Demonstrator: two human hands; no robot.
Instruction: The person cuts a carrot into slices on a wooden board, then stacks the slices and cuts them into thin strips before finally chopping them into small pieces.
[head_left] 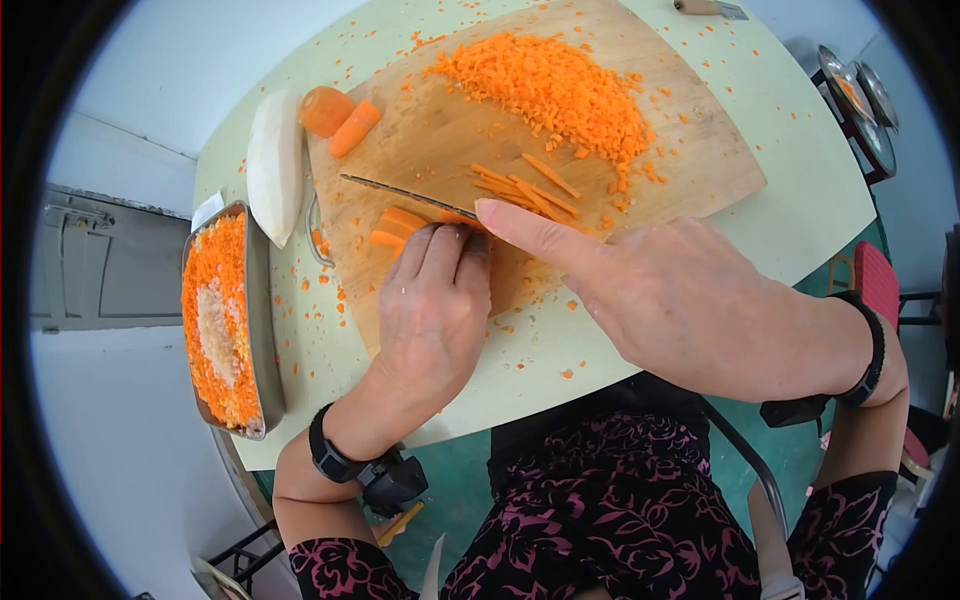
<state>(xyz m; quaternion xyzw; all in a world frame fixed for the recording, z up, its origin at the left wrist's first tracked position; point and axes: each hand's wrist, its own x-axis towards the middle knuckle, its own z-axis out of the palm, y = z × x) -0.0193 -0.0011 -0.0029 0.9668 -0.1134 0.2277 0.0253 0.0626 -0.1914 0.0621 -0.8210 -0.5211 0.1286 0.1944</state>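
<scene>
My right hand [650, 280] is closed round a knife [400, 193], its index finger stretched along the blade's spine; the handle is hidden in the hand. My left hand [437, 290] presses bent fingertips on carrot slices [397, 228] beside the blade, on the wooden cutting board [390, 130]. Right of the blade lie thin carrot sticks [530, 192]. A heap of finely chopped carrot [550, 88] covers the board's far part. Two carrot pieces, a thick one [325, 111] and a smaller one [355, 129], rest at the board's left edge.
A peeled white radish [273, 165] lies left of the board. Nearer on the left, a metal tray [262, 330] holds chopped carrot and a pale minced heap. Another tool [710, 9] lies at the table's far edge. Carrot bits dot the pale green table [800, 190].
</scene>
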